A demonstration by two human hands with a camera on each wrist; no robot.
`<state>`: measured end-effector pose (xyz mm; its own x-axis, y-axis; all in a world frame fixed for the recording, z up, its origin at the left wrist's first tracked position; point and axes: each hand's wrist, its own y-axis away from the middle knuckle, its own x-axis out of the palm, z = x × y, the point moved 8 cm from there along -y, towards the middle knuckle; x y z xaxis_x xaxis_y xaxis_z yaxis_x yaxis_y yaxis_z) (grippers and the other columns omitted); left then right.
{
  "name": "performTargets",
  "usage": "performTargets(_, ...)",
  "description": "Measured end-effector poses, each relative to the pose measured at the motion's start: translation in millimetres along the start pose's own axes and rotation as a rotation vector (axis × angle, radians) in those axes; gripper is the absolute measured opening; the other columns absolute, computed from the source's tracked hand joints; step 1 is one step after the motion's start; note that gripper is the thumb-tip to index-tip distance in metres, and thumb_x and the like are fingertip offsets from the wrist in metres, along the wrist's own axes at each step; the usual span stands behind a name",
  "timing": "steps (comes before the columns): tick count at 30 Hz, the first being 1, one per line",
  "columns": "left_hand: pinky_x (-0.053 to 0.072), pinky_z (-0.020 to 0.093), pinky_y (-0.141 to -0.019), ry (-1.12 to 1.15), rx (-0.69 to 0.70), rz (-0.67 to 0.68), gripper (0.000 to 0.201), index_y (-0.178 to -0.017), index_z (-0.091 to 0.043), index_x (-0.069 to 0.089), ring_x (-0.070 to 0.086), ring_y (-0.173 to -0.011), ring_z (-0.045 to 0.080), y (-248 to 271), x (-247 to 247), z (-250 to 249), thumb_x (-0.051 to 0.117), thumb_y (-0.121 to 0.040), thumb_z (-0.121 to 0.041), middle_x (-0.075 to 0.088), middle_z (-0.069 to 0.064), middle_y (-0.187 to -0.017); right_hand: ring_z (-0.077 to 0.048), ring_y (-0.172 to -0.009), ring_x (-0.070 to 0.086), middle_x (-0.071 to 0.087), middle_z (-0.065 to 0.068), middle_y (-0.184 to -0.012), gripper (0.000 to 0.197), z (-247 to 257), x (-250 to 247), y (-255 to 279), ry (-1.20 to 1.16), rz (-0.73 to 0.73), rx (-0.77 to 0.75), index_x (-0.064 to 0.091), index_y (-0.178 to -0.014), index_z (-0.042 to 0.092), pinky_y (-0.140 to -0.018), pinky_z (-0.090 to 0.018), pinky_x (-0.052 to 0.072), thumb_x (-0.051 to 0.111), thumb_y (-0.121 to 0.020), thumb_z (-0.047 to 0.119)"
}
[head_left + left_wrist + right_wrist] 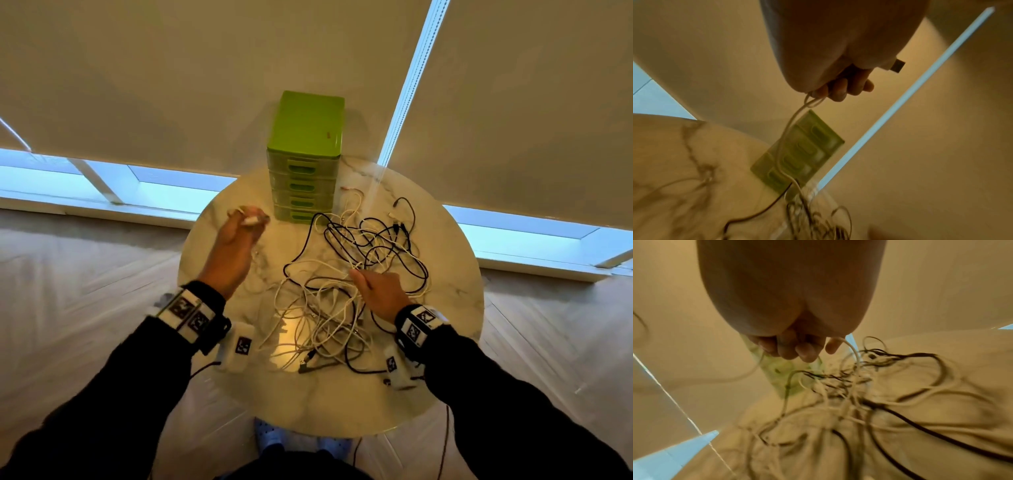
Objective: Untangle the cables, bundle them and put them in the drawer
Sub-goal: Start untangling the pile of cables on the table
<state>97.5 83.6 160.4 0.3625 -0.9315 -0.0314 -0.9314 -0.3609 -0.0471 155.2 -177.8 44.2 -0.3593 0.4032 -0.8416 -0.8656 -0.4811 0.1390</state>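
A tangle of white and black cables lies across the round marble table. My left hand is raised left of the green drawer unit and grips a white cable with its USB plug sticking out past the palm; that cable trails down into the pile. My right hand sits over the pile's middle, fingers curled round a white cable. All the drawers look closed.
The drawer unit stands at the table's far edge, in front of the window blinds. A few plug ends lie at the pile's far right. Bare tabletop shows on the near and left side. The floor lies around the table.
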Motion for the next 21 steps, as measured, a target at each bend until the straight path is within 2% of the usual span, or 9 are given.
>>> performTargets(2,0.043,0.016,-0.084,-0.153,-0.08,0.168,0.026,-0.098,-0.009,0.06,0.054,-0.083,-0.004,16.5,25.6,25.7,0.037,-0.104,0.001,0.055,0.005,-0.096,-0.019,-0.064,0.051,0.053,-0.001,-0.067,0.039,30.7,-12.8,-5.1,-0.163,-0.018,-0.09,0.052,-0.078,0.019,-0.069,-0.034,0.038,0.036,-0.107,0.04)
performTargets(4,0.042,0.022,-0.085,-0.281,-0.103,0.304,0.021,-0.103,-0.002,0.06,0.053,-0.083,-0.001,29.2,51.0,46.9,0.039,-0.105,-0.004,0.057,0.005,-0.094,-0.012,-0.065,0.049,0.054,0.001,-0.07,0.036,55.3,-26.2,-3.2,-0.277,-0.018,-0.158,0.053,-0.079,0.016,-0.066,-0.029,0.039,0.04,-0.107,0.036)
performTargets(6,0.042,0.021,-0.081,-0.33,-0.125,0.366,0.021,-0.108,-0.007,0.06,0.053,-0.078,-0.005,37.3,72.6,57.8,0.04,-0.108,-0.014,0.06,0.001,-0.092,-0.002,-0.065,0.05,0.053,0.008,-0.07,0.031,67.5,-40.1,5.9,-0.337,-0.017,-0.202,0.057,-0.084,0.019,-0.065,-0.019,0.039,0.042,-0.106,0.035)
performTargets(10,0.046,0.022,-0.074,-0.245,-0.158,0.433,0.025,-0.113,-0.013,0.061,0.057,-0.074,0.005,43.0,113.8,54.5,0.038,-0.109,-0.021,0.067,-0.001,-0.092,-0.003,-0.062,0.05,0.053,0.013,-0.066,0.026,47.3,-54.0,32.6,-0.395,0.019,-0.169,0.062,-0.092,0.024,-0.064,-0.022,0.042,0.042,-0.106,0.035)
performTargets(14,0.049,0.018,-0.071,-0.129,-0.16,0.533,0.03,-0.11,-0.009,0.064,0.067,-0.077,0.011,45.2,156.4,29.0,0.038,-0.11,-0.023,0.072,0.003,-0.091,-0.01,-0.054,0.054,0.059,0.003,-0.064,0.029,-36.6,-58.3,71.5,-0.332,-0.002,0.135,0.059,-0.101,0.012,-0.059,-0.029,0.046,0.04,-0.107,0.033)
performTargets(16,0.05,0.015,-0.07,-0.065,-0.172,0.578,0.03,-0.109,-0.005,0.064,0.07,-0.079,0.006,51.1,180.9,16.7,0.038,-0.11,-0.021,0.073,0.011,-0.094,-0.009,-0.05,0.056,0.062,-0.001,-0.068,0.017,-89.4,-56.6,107.7,-0.366,-0.028,0.339,0.055,-0.115,0.018,-0.049,-0.024,0.047,0.04,-0.106,0.021)
performTargets(17,0.05,0.014,-0.072,-0.041,-0.165,0.598,0.032,-0.109,-0.002,0.064,0.071,-0.082,0.005,52.5,191.5,13.7,0.038,-0.11,-0.021,0.072,0.017,-0.095,-0.009,-0.05,0.057,0.063,-0.004,-0.073,0.022,-113.7,-51.7,125.7,-0.363,-0.023,0.438,0.051,-0.122,0.024,-0.046,-0.021,0.045,0.04,-0.105,0.015)
performTargets(19,0.05,0.015,-0.078,-0.033,-0.134,0.669,0.037,-0.11,0.006,0.062,0.071,-0.087,0.006,59.5,216.7,8.9,0.038,-0.11,-0.021,0.07,0.027,-0.1,-0.016,-0.058,0.06,0.064,-0.009,-0.085,0.036,-154.5,-38.5,167.0,-0.326,0.024,0.63,0.049,-0.133,0.025,-0.049,-0.021,0.046,0.039,-0.102,0.009)
performTargets(21,0.05,0.016,-0.081,-0.034,-0.107,0.761,0.036,-0.106,0.008,0.06,0.068,-0.087,0.007,73.0,243.5,7.9,0.037,-0.11,-0.019,0.07,0.023,-0.095,-0.025,-0.078,0.065,0.067,-0.012,-0.1,0.038,-179.2,-23.1,202.2,-0.206,0.112,0.722,0.049,-0.137,0.018,-0.061,-0.024,0.048,0.043,-0.1,0.01)
